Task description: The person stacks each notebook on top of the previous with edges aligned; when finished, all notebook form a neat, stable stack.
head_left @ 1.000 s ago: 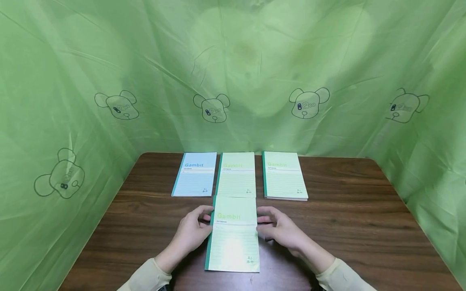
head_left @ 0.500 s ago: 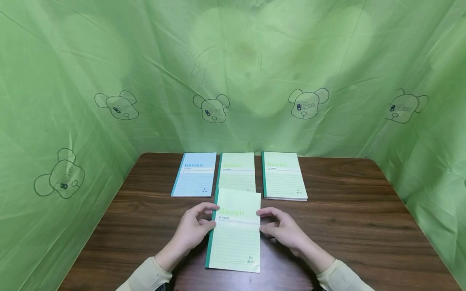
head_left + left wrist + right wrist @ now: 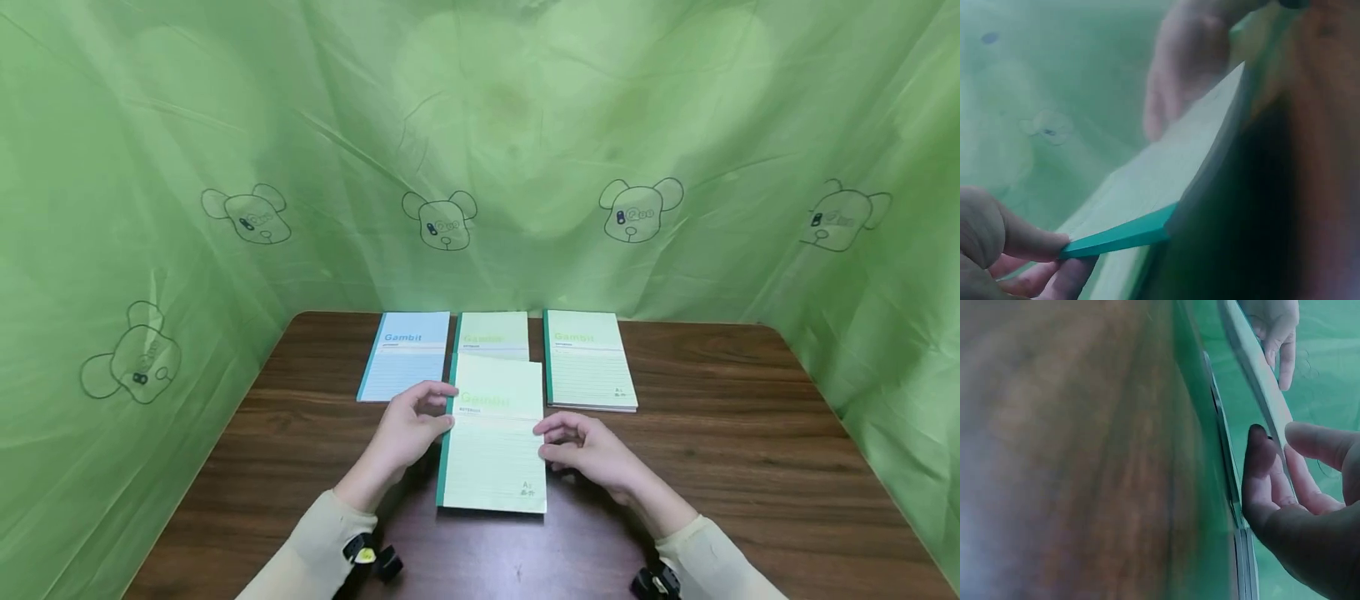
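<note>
A pale green Gambit notebook [image 3: 491, 467] with a dark green spine is held off the table in the head view, covering the lower part of another green notebook [image 3: 492, 333]. On its spine side my left hand [image 3: 405, 425] pinches it between thumb and fingers. The opposite edge sits between the thumb and fingers of my right hand [image 3: 588, 450]. From the left wrist, the raised notebook [image 3: 1154, 162] slants, its teal spine gripped by the left hand [image 3: 1004, 244]. In the right wrist view, the notebook [image 3: 1263, 375] appears edge-on, apart from those below it.
A blue notebook [image 3: 405, 367] lies at the back left of the dark wooden table [image 3: 735, 433]. Green notebooks [image 3: 588, 367] are stacked at the back right. A green curtain [image 3: 525, 150] with bear-head drawings closes off the back and sides.
Both hands have taken hold of the front notebook, lifted it and carried it away from the table's near side. It now covers more of the middle back notebook.
</note>
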### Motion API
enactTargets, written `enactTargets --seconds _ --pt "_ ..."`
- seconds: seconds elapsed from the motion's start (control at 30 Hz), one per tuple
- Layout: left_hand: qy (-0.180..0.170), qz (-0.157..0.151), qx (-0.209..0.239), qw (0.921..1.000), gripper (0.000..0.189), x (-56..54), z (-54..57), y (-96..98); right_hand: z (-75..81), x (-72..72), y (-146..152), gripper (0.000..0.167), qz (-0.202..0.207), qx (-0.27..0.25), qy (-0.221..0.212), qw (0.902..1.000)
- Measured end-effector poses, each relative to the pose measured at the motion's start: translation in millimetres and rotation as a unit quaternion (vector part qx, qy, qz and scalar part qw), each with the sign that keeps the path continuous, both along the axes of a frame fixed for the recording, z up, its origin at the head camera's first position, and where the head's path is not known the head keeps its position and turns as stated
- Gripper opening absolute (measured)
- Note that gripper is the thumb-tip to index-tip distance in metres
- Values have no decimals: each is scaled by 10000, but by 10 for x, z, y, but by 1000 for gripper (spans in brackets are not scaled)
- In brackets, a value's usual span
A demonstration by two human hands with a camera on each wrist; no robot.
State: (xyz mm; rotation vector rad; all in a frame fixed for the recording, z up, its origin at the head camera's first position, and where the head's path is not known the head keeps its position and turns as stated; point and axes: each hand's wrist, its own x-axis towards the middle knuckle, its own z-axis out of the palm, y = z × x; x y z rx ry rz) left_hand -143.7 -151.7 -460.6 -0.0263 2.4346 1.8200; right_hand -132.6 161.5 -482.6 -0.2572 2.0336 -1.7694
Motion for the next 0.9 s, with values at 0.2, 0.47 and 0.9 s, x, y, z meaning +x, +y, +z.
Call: enactTargets --seconds 0.2,0.47,0.9 --pt "288 184 -185 9992 33 -275 86 216 78 -161 89 41 -358 -20 125 9993" --pt "569 394 14 9976 34 -639 304 594 328 -438 279 42 -1151 188 642 9911" --pt "270 1010 1053 9889 38 -962 362 1150 565 -695 506 38 -1893 608 1202 9726"
